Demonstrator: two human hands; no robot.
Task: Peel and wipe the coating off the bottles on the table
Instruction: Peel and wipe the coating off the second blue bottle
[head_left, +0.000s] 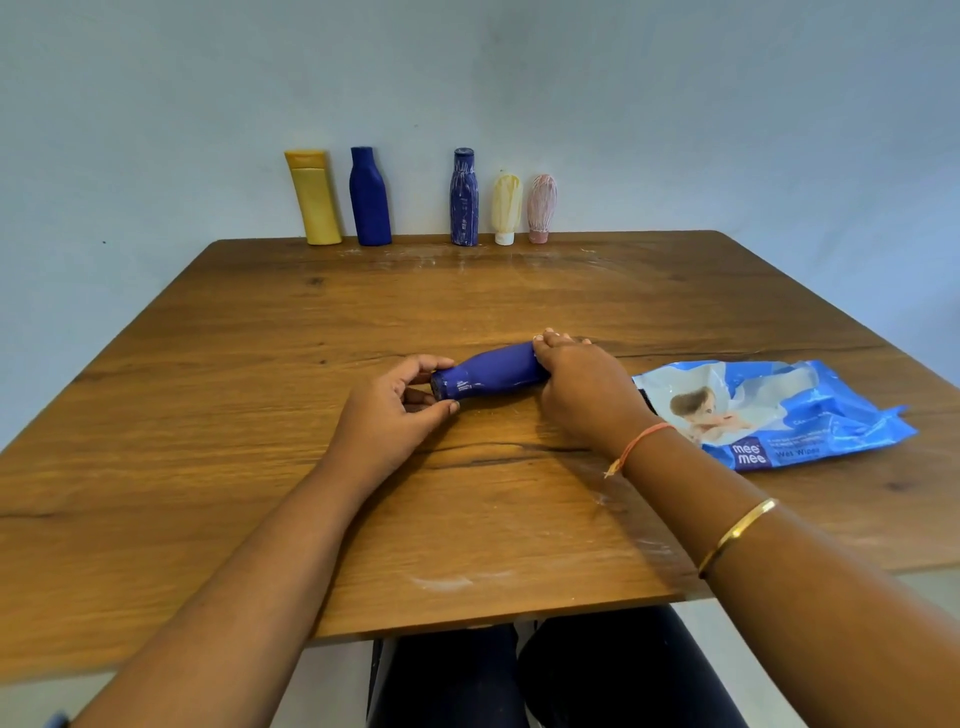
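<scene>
Near the middle of the brown wooden table (249, 395) a smooth blue plastic bottle (491, 371) lies on its side, with white streaks at its neck. My left hand (389, 410) pinches its cap end and my right hand (582, 387) grips its base. Open wood spreads to the left and toward me. A blue wet-wipes pack (810, 415) lies near my right wrist. Five upright bottles (464, 200) line the far edge, well apart from my hands.

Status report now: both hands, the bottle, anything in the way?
Left hand pinches cap end, right hand grips base. Blue plastic bottle lies sideways on wooden table. Blue wet-wipes pack to the right, apart.
</scene>
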